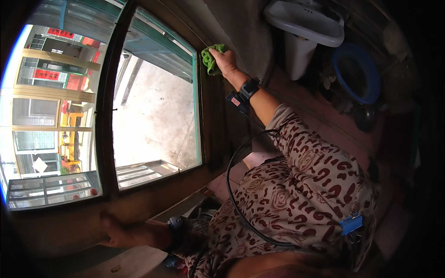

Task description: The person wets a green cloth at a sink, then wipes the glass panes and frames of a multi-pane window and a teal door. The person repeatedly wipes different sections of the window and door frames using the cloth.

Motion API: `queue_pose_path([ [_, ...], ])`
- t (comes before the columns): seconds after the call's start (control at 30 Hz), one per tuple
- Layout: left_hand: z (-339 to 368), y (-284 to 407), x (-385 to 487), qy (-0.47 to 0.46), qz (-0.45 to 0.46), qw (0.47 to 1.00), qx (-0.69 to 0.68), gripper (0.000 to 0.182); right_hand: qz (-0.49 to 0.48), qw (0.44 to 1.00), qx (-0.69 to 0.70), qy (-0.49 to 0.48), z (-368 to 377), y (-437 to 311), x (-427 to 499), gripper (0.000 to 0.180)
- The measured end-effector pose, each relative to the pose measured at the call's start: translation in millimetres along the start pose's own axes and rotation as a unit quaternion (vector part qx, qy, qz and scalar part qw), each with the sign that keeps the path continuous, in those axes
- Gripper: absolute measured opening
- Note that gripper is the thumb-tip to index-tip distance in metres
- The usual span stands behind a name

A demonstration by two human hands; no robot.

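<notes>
My right hand (226, 62) grips a bunched green cloth (212, 59) against the dark wooden frame (217, 100) of a glazed door, just beside the corner of a glass pane (156, 114). A black strap with a small device sits on that wrist. My left hand (120, 231) is in shadow and slightly blurred. It holds the edge of the wooden frame, thumb on the near face; its other fingers are partly hidden. A second pane (55, 114) fills the upper part of the door, split from the first by a dark bar (107, 104).
A white washbasin (306, 24) on a pedestal stands beyond my right arm, near a blue plastic basin (358, 74). A black cable (229, 180) loops across my patterned shirt, which bears a blue clip (351, 224). A sunlit yard shows through the glass.
</notes>
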State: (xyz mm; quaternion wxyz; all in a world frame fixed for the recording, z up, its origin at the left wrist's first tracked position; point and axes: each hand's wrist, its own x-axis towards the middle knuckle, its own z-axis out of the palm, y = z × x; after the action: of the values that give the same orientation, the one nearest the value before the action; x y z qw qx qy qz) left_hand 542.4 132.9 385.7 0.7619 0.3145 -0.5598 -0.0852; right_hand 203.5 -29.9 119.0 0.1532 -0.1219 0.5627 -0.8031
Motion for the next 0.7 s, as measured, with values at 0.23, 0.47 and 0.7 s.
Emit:
queue_pose_path([
  [0.23, -19.0, -1.9, -10.4, 0.044, 0.026, 0.998, 0.021, 0.045, 0.079, 0.977, -0.096, -0.176, 10.7, -3.7, 2.4, 0.033],
  [0.47, -16.5, -13.2, -8.2, 0.039, 0.156, 0.979, 0.124, 0.046, 0.072, 0.983, -0.077, -0.152, 13.3, -10.4, -2.5, 0.027],
  [0.7, -12.5, -4.8, -21.4, 0.075, 0.085, 0.981, 0.158, 0.044, 0.129, 0.966, -0.151, -0.165, 14.7, -7.0, -5.0, 0.022],
])
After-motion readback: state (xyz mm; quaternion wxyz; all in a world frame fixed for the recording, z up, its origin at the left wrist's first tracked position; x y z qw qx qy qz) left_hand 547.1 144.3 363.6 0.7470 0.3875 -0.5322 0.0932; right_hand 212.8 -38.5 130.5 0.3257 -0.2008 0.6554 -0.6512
